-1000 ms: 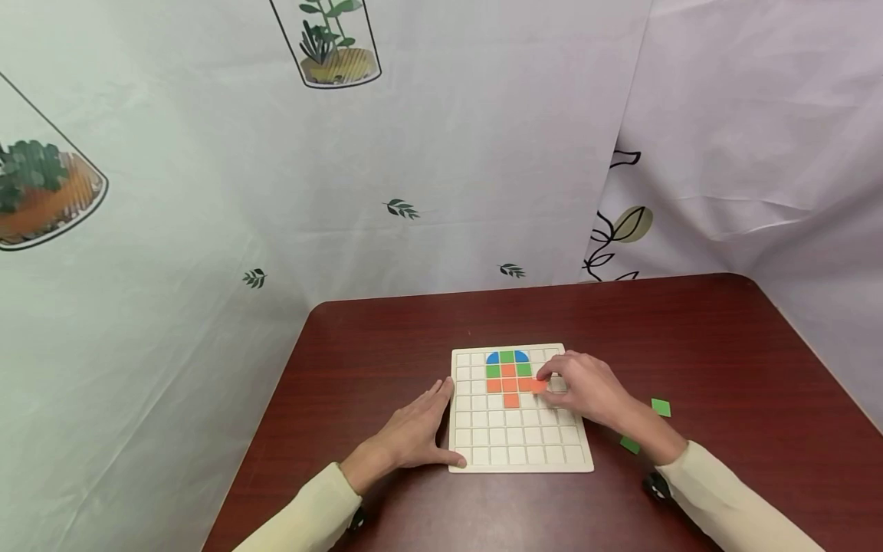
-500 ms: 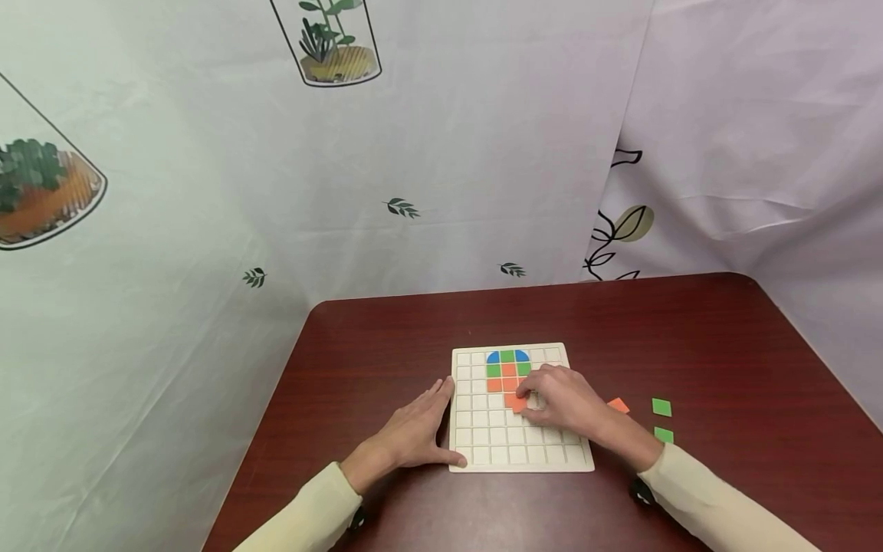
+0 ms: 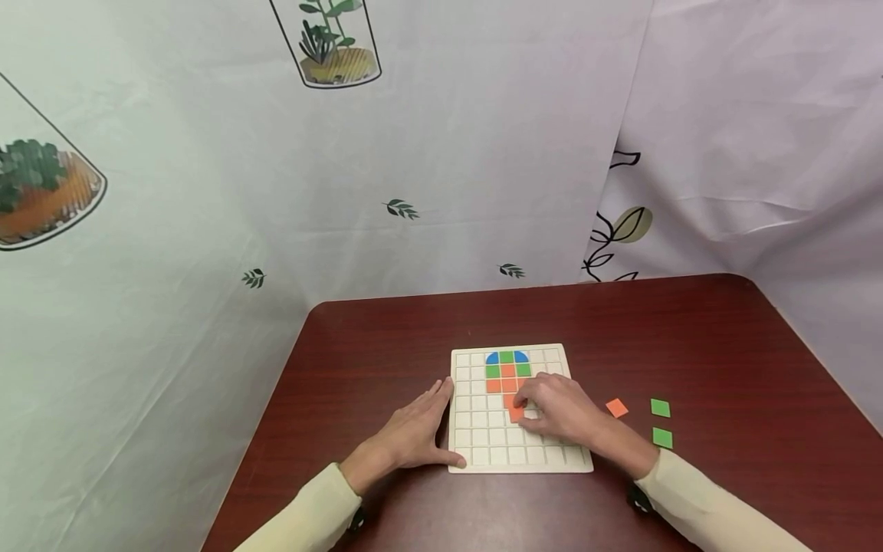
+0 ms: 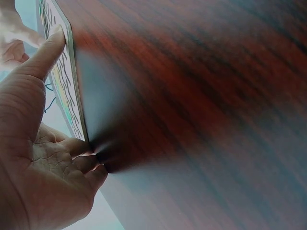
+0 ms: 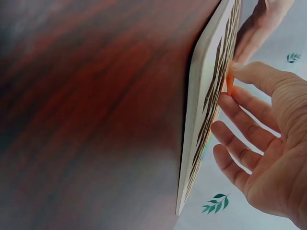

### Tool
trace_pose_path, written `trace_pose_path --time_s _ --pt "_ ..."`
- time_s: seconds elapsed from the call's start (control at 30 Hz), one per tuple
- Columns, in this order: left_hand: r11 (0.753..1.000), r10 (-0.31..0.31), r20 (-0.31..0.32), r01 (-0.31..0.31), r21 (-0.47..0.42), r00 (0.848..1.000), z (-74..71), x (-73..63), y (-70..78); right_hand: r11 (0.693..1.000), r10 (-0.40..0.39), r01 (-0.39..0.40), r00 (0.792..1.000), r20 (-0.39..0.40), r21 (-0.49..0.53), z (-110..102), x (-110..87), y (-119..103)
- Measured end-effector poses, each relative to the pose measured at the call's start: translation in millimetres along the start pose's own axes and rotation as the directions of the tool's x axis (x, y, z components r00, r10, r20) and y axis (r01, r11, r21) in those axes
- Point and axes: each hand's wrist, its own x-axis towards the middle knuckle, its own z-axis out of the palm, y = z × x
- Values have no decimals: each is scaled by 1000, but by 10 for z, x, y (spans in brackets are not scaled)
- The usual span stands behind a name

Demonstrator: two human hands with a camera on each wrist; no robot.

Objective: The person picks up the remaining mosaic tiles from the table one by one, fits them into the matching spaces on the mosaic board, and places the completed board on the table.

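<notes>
A white grid board point(image 3: 490, 456) lies on the table with blue, green and orange tiles set in its upper cells. My left hand point(image 3: 414, 431) rests along its left side, fingers straight at the edge, thumb on the near-left corner; the left wrist view shows this thumb point(image 4: 50, 45) on the board's face. My right hand point(image 3: 562, 408) pinches an orange square tile point(image 3: 516, 415) between thumb and index finger, just below the column of orange tiles. In the right wrist view that tile point(image 5: 230, 82) stands tilted at the board's surface, other fingers loosely bent. The hand hides some right-hand cells.
To the right of the board, a loose orange tile point(image 3: 617, 407) and two green tiles, one farther point(image 3: 660, 408) and one nearer point(image 3: 662, 438), lie on the dark red table point(image 3: 386, 330). A pale printed cloth point(image 3: 441, 153) hangs behind the table.
My right hand has moved left and toward me with the orange tile, from the right end of the orange row to below the orange column. The left hand stays in place.
</notes>
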Motion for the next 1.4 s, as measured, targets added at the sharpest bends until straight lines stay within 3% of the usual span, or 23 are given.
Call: trace_pose_path --time_s 0.73,1.4 --pt "1000 -3 0 3 6 1000 22 10 -19 995 -74 72 997 -33 -67 54 13 -50" --pt "1000 -9 5 9 7 1000 16 7 -11 998 -56 55 998 -9 -38 78 42 -38"
